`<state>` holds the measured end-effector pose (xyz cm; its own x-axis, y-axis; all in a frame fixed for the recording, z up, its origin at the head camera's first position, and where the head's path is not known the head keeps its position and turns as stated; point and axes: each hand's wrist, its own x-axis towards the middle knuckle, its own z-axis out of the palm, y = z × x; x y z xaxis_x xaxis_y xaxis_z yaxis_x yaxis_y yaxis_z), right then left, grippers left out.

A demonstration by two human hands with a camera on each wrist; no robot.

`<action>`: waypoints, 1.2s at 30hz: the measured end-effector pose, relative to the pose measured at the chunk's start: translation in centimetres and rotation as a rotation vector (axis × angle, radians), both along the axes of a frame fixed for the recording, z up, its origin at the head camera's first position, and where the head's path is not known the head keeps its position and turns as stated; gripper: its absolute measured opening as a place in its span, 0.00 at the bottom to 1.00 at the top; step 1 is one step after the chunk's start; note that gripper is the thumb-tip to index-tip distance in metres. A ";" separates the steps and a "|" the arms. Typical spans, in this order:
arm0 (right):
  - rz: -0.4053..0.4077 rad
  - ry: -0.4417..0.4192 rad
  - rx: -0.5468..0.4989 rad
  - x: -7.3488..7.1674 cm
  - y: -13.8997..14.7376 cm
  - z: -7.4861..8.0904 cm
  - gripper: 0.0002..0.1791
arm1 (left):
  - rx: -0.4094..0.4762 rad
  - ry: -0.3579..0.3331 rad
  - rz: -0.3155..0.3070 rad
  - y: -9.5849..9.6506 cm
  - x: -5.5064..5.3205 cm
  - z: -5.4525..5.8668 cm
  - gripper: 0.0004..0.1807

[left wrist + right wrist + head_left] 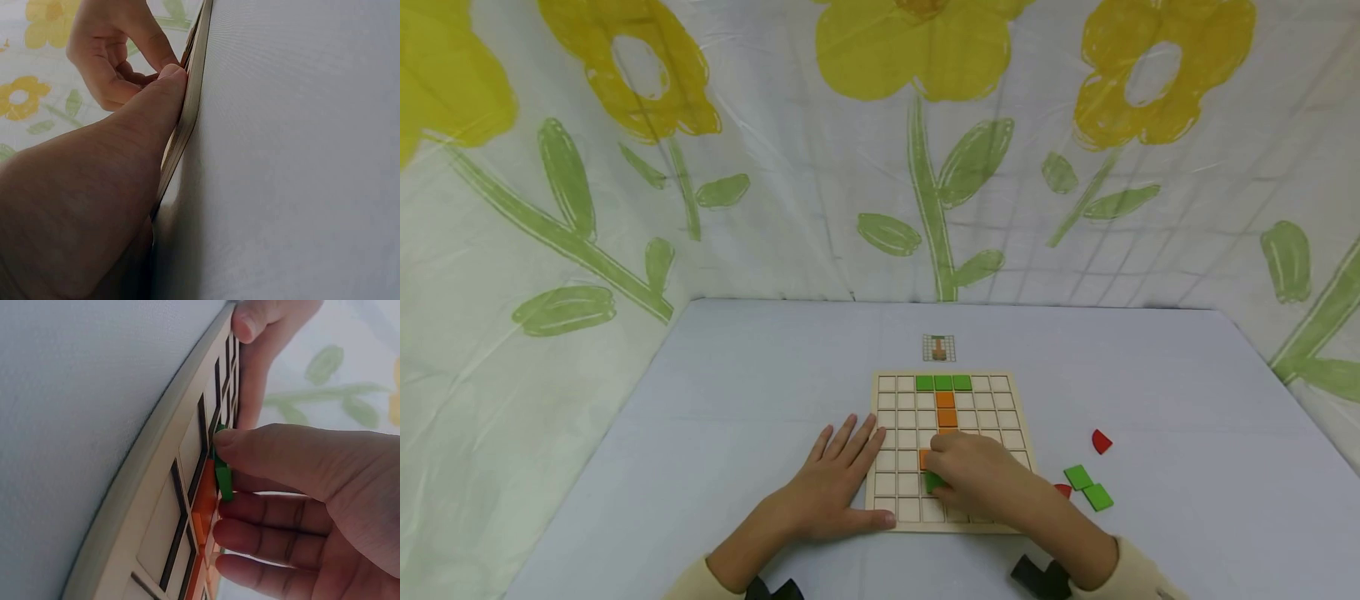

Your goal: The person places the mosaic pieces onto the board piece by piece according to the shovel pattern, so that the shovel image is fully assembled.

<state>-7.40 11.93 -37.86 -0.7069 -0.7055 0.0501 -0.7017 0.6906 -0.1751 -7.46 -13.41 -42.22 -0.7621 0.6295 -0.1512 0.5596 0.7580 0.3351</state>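
A wooden grid board [886, 462] lies on the white table. Three green square tiles [943, 383] fill part of its far row, and a column of orange tiles [946, 400] runs from them toward me. My right hand [981, 475] pinches a green square tile [224, 469] between thumb and fingers, low over the near part of the grid. In the right wrist view this tile is tilted beside an orange tile [203, 494]. My left hand [827, 492] lies with fingers spread along the board's left edge, thumb at the near left corner. The right hand hides several cells.
Right of the board lie two loose green tiles [1078, 477] and red quarter-round pieces [1101, 442], one partly behind my right forearm. A small pattern card [938, 348] sits beyond the far edge. A flower-painted sheet [790, 225] hangs behind the table.
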 end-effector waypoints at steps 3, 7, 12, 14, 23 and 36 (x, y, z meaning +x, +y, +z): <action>0.005 0.003 0.002 0.0 -0.2 -0.1 0.11 | -0.001 0.001 0.000 0.0 0.0 0.1 0.60; 0.011 0.006 0.012 0.1 -0.3 -0.2 0.10 | 0.003 -0.003 0.002 0.0 0.0 0.1 0.60; 0.012 0.033 0.052 0.1 -0.5 -0.3 0.10 | 0.002 0.001 -0.003 0.0 0.0 0.1 0.60; 0.015 0.047 0.068 0.2 -0.6 -0.3 0.10 | 0.001 0.004 -0.005 0.0 -0.1 0.1 0.60; 0.027 0.102 0.055 0.7 -0.5 -0.5 0.09 | 0.003 -0.003 -0.005 0.0 -0.1 0.2 0.60; 0.033 0.136 0.015 1.0 0.0 -1.2 0.07 | 0.021 -0.007 -0.010 0.0 0.0 0.1 0.60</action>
<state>-6.43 11.91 -39.01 -0.6706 -0.7298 0.1330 -0.7407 0.6685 -0.0667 -7.43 -13.42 -42.12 -0.7547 0.6403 -0.1431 0.5647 0.7450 0.3549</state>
